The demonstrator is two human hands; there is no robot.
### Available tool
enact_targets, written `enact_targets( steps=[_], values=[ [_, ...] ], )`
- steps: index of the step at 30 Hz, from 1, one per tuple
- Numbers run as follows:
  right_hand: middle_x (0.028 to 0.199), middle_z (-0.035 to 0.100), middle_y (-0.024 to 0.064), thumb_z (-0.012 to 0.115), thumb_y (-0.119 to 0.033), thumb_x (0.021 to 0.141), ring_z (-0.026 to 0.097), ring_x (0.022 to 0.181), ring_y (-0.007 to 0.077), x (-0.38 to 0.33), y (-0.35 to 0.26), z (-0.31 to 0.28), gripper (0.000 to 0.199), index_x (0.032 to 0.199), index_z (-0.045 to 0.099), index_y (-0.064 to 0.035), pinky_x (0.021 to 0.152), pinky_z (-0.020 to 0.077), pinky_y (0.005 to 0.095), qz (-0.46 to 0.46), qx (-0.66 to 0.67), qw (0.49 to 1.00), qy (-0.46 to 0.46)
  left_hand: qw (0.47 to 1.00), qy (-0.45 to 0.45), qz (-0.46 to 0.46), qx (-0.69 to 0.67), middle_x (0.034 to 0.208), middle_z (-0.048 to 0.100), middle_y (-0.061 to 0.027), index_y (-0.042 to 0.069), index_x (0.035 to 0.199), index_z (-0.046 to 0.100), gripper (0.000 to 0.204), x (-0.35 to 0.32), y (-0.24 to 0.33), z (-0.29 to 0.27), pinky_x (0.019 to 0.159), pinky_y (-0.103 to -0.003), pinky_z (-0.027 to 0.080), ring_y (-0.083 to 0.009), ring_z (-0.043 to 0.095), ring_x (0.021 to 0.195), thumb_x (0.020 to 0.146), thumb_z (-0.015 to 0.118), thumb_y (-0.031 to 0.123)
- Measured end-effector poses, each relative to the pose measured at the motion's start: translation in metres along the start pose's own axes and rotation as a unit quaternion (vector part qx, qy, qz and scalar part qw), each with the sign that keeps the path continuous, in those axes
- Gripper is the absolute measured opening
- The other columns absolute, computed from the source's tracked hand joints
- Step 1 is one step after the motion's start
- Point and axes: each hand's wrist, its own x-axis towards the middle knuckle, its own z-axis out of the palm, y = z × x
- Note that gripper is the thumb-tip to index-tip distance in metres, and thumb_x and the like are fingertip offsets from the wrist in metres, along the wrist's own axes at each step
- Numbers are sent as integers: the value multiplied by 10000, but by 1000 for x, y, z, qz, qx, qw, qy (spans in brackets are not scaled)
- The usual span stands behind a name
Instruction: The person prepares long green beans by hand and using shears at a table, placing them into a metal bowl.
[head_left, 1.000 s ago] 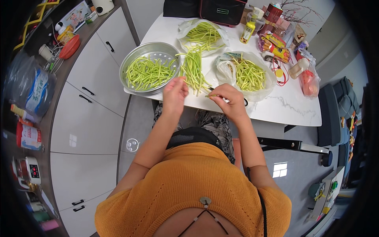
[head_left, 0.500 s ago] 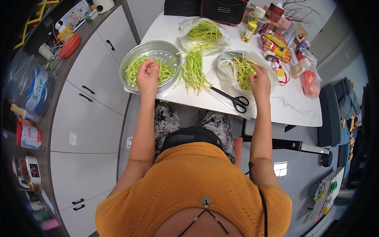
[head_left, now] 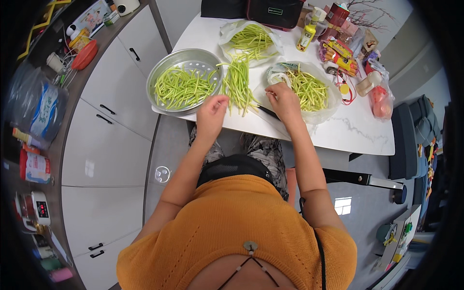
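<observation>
As the head view shows, the left hand (head_left: 211, 116) has left the steamer pan (head_left: 193, 66), the right hand (head_left: 285, 104) has swung to the left side of the nearer plastic bag (head_left: 333, 104); work seems centred again on the loose green stems (head_left: 237, 87) toward the marbled table's near edge; left fingers curl loosely, right thumb and forefinger nearly meet; whether either pinches anything, I cannot tell; white cabinets (head_left: 106, 154) curve leftward.

Bright light, glare on floor (head_left: 357, 229) and cabinet doors (head_left: 108, 154), bowed edges, black rim
</observation>
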Motion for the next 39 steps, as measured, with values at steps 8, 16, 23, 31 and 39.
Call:
enact_targets(
  steps=[8,16,23,31,39],
  values=[
    [862,609,104,605,-141,793,589,803,267,7,38,-5,113,862,668,-78,695,471,351,50,25,997,49,999,-54,-1,-5,784,546,-12,-26,939,627,127,-9,-6,11,598,-187,408,-59,495,643,836,574,26],
    [953,643,97,544,-130,845,626,721,158,8,125,-13,229,1046,632,-67,651,487,285,216,166,962,35,997,-66,-34,-4,781,580,-5,-15,956,630,139,-10,-10,13,589,-187,414,-54,499,635,842,573,42],
    [1115,601,82,431,-112,928,633,723,107,1,108,-69,313,1226,502,-50,529,492,179,299,463,834,9,996,-77,-42,-1,750,578,7,-11,967,628,146,-9,-11,15,577,-181,406,-47,497,622,844,573,47],
    [1180,562,131,433,-196,942,645,765,132,0,112,-90,390,1298,410,-39,506,516,169,226,616,753,-36,994,-89,-59,-20,761,579,7,-12,976,626,153,-10,-9,17,583,-179,412,-45,495,626,847,571,48],
    [1265,484,147,444,-272,943,605,953,192,6,107,-87,458,1323,359,-31,642,557,224,213,648,731,-7,991,-101,-74,-37,770,580,8,-12,989,620,158,-11,-13,16,591,-175,406,-45,493,634,854,563,47]
  ],
)
